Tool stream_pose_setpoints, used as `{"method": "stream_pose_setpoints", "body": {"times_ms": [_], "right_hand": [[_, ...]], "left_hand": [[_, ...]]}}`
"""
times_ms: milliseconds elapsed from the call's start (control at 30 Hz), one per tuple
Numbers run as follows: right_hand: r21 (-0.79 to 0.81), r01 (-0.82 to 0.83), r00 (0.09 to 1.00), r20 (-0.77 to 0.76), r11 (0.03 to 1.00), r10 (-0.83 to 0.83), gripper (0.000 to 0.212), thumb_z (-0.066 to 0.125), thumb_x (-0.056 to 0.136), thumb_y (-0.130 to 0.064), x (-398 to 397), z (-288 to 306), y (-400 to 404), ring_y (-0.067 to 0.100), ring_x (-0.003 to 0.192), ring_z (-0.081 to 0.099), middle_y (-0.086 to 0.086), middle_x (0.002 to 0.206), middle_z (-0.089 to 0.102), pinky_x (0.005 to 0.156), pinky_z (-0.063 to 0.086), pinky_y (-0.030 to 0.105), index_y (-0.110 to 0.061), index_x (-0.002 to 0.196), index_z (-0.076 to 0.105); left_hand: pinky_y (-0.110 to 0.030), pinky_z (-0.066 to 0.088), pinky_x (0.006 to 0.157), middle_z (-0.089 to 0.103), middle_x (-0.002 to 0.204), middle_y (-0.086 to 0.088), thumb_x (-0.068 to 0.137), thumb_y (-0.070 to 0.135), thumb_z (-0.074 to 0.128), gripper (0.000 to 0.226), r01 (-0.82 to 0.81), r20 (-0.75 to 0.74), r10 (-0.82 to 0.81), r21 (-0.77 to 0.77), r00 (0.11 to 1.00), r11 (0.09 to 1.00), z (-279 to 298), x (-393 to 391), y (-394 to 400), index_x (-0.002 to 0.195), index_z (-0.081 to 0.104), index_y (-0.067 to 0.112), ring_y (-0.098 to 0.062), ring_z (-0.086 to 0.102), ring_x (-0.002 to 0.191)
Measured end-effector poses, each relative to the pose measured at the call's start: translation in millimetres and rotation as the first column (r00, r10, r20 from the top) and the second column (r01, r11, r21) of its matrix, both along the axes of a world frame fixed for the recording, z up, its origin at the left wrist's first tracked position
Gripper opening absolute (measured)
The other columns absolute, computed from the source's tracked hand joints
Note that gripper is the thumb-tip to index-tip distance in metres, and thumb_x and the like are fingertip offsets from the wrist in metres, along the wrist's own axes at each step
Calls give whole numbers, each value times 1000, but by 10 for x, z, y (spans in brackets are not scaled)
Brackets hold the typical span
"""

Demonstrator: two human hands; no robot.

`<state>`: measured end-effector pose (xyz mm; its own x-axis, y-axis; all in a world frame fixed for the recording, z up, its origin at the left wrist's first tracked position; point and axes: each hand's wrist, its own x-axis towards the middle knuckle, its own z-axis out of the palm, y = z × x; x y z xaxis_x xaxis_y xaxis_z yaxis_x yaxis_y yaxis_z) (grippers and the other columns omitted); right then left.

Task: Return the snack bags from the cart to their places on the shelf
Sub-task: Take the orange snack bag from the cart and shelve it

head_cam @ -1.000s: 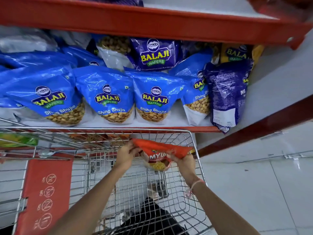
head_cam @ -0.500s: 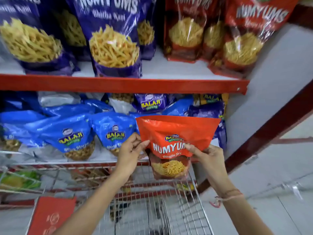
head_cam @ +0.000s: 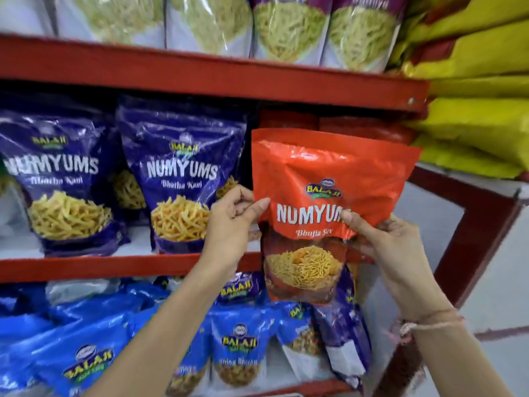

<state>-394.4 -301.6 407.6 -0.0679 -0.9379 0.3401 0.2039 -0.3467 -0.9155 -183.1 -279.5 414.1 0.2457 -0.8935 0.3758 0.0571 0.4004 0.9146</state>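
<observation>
- Head view: both hands hold one orange snack bag (head_cam: 329,179) upright in front of the middle shelf (head_cam: 114,266), at its right end.
- The left hand (head_cam: 232,224) is closed on the bag's left edge, thumb on the front and the other fingers curled behind.
- The right hand (head_cam: 389,245) pinches the bag's right side about halfway down, thumb lying over the end of the printed word "NUMYUMS", fingers wrapped behind.
- A pink thread bracelet (head_cam: 429,325) circles the right wrist.
- The bag's clear window at the bottom shows thin yellow noodles; its lower edge hangs below the red front lip of the middle shelf.
- Behind the bag's top edge, more red-orange bags (head_cam: 357,126) stand on the same shelf, mostly hidden.
- Left of the held bag, two purple bags (head_cam: 183,173) marked "NUMYUMS" stand upright on the middle shelf, with thicker yellow sticks in their windows.
- The lower shelf holds a row of blue bags (head_cam: 240,345), leaning and overlapping; a darker purple bag (head_cam: 343,339) hangs at the row's right end, under the orange bag.
- The top shelf (head_cam: 200,73) carries pale bags (head_cam: 289,27) of thin noodles.
- To the right, yellow sacks (head_cam: 481,118) lie stacked on a neighbouring rack.
- The cart is out of sight.
</observation>
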Motion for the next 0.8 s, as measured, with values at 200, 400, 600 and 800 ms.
{"method": "stream_pose_setpoints", "body": {"times_ms": [200, 400, 600, 800], "right_hand": [[-51, -17, 999, 41, 999, 19, 8, 74, 75, -7, 115, 356, -556, 7, 63, 70, -4, 69, 77, 57, 61, 27, -9, 83, 70], [0, -27, 994, 110, 1000, 26, 6, 72, 79, -8, 334, 304, -1129, 7, 72, 70, -6, 71, 76, 61, 59, 25, -13, 79, 68], [52, -9, 996, 94, 999, 4, 11, 76, 77, -11, 422, 216, -1455, 13, 86, 71, 5, 91, 73, 76, 59, 35, -12, 83, 66], [75, -55, 997, 52, 996, 51, 25, 74, 80, -16, 466, 144, -1641, 16, 98, 68, 5, 105, 73, 94, 53, 46, -11, 103, 64]], "left_hand": [[-36, 43, 63, 53, 63, -7, 86, 16, 62, 29, -117, -75, 112, -60, 991, 991, 325, -51, -456, 63, 48, 25, -16, 53, 67], [-17, 36, 52, 48, 42, 12, 86, 20, 63, 25, -352, 6, 358, -177, 934, 919, 246, -136, -898, 66, 49, 24, 1, 41, 46], [-4, 40, 52, 59, 63, 7, 86, 15, 62, 14, -479, 87, 496, -163, 864, 863, 212, -66, -1209, 77, 53, 10, 0, 52, 58], [-46, 54, 85, 69, 89, -8, 92, 23, 53, 8, -458, 99, 462, -63, 881, 887, 95, -65, -1438, 90, 57, 17, -26, 65, 87]]}}
